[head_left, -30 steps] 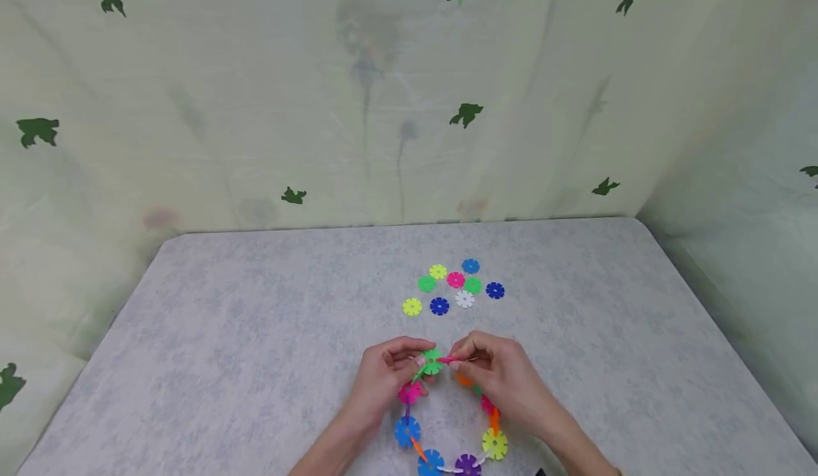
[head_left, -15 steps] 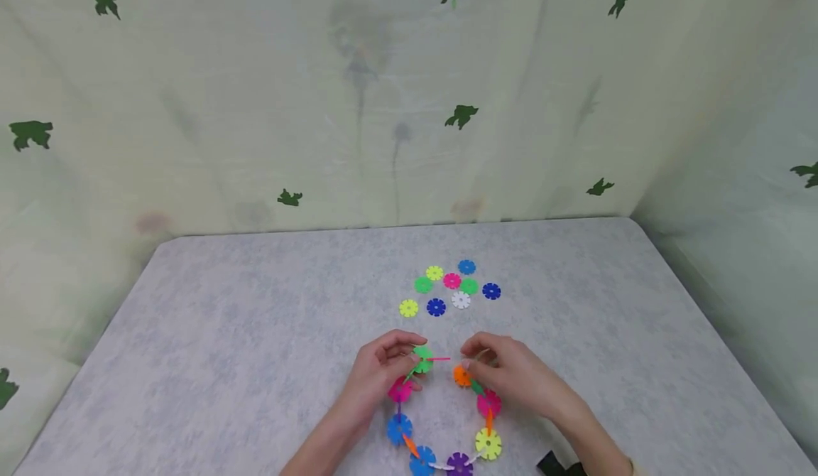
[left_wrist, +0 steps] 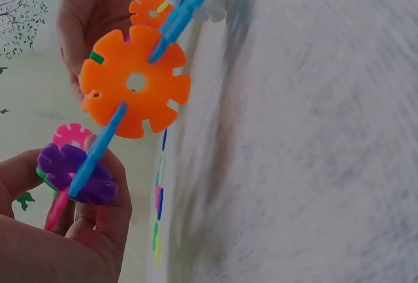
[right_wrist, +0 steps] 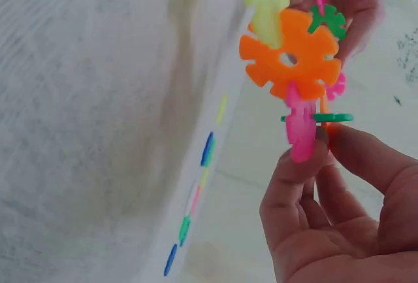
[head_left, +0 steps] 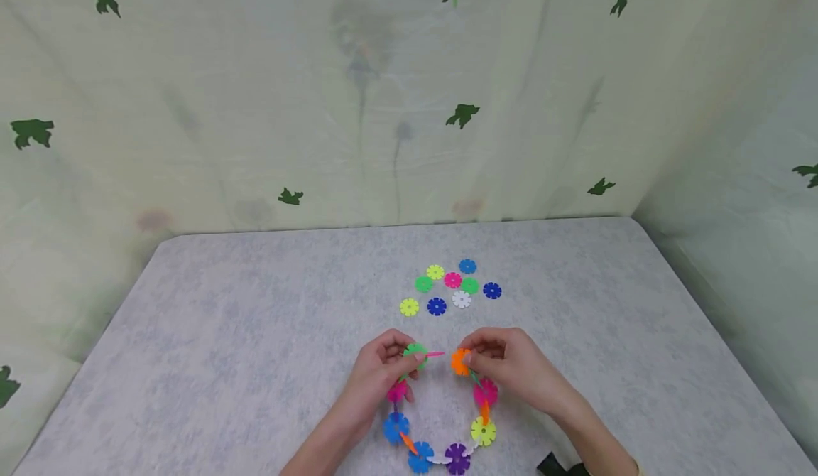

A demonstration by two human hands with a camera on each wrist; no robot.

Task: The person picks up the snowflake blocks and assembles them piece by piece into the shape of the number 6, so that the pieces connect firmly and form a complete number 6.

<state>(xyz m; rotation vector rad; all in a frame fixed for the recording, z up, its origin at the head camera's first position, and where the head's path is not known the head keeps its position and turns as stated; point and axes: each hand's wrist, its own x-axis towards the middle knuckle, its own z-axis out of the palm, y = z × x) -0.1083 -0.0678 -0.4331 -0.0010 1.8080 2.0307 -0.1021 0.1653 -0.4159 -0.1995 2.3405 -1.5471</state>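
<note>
A chain of notched, flower-shaped plastic discs hangs in a nearly closed ring between the two hands. My left hand pinches the green disc at one end, and from it a pink disc juts out edge-on toward the right. Across a small gap, my right hand pinches the orange disc at the other end. Lower links include a blue disc, a purple disc and a yellow disc. In the right wrist view a green disc shows edge-on just above the fingertips.
Several loose discs lie flat beyond the hands, among them a yellow disc, a dark blue disc and a white disc. A black object sits by the right forearm. A patterned curtain stands behind the grey table.
My right hand has let go of the pink disc, which stays slotted in the green one, and has taken hold of the orange end disc. My left hand has shifted slightly left.
</note>
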